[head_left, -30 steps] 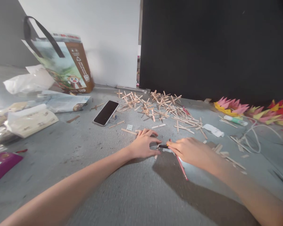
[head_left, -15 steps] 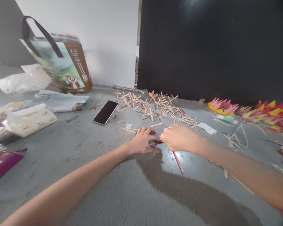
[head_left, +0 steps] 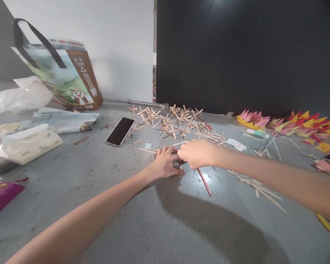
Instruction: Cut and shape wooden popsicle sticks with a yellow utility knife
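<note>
My left hand point(head_left: 165, 163) rests on the grey table with its fingers curled around a small wooden craft stick point(head_left: 180, 171), of which only a short part shows. Against its fingertips is my right hand point(head_left: 195, 154), closed in a fist. A bit of something dark shows between the two hands, too hidden to name. Just below my right hand a red pencil point(head_left: 205, 182) lies slanted on the table. Behind both hands spreads a heap of crossed craft sticks point(head_left: 172, 123).
A phone point(head_left: 120, 131) lies left of the heap, with a printed carrier bag point(head_left: 68, 80) behind it. Plastic packets point(head_left: 30, 143) and a purple pack point(head_left: 5, 196) are at left. To the right are loose sticks point(head_left: 261, 189), a glue tube point(head_left: 257, 133), a white cable point(head_left: 276, 141) and folded paper pieces point(head_left: 254, 121).
The view has shifted slightly to the right, so most things sit further left. Both hands stay together at the same spot. A pink roll and a yellow edge now show at far right.
</note>
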Demonstrator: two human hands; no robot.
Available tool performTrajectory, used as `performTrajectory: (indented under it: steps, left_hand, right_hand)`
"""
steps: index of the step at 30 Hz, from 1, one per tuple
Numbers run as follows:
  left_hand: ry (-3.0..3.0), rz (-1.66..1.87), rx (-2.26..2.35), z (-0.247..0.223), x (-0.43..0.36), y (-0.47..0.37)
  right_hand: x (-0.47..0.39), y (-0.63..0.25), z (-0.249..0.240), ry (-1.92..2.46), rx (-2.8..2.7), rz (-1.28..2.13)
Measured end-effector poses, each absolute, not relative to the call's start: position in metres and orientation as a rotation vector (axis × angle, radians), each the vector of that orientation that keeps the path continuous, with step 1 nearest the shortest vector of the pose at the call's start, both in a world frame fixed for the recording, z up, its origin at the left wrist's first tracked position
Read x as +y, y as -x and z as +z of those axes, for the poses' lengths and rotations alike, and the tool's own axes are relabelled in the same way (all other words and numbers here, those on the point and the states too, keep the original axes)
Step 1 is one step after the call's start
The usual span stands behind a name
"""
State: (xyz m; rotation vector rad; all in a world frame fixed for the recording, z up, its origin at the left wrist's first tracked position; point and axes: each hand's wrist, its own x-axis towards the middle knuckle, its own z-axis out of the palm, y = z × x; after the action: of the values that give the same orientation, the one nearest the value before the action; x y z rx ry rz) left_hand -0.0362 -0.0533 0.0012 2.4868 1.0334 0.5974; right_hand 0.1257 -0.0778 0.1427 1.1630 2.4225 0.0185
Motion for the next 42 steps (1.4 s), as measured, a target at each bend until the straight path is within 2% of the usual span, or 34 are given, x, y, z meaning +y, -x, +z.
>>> performTrajectory:
  steps: [6,14,28,35,42]
  left_hand:
    - [-2.515,0.542,1.0,0.005,-0.051,0.038]
    - [-2.523,0.511,0.978,0.007,-0.05,0.04]
    - [-2.528,0.512,1.016,0.003,-0.049,0.039]
    - [-2.515,0.495,1.02,0.003,-0.048,0.038]
    - [-2.505,0.469,1.024,0.005,-0.048,0.038]
  right_hand:
    - [-0.085,-0.126,0.141,-1.11,2.444,0.072]
    - [-0.068,-0.129,0.163,-0.855,2.236,-0.126]
    - [-0.047,-0.126,0.156,-0.698,2.434,-0.279]
    - [-0.044,-0.127,0.154,-0.776,2.457,-0.352]
    - [-0.045,-0.127,0.145,-1.072,2.345,-0.444]
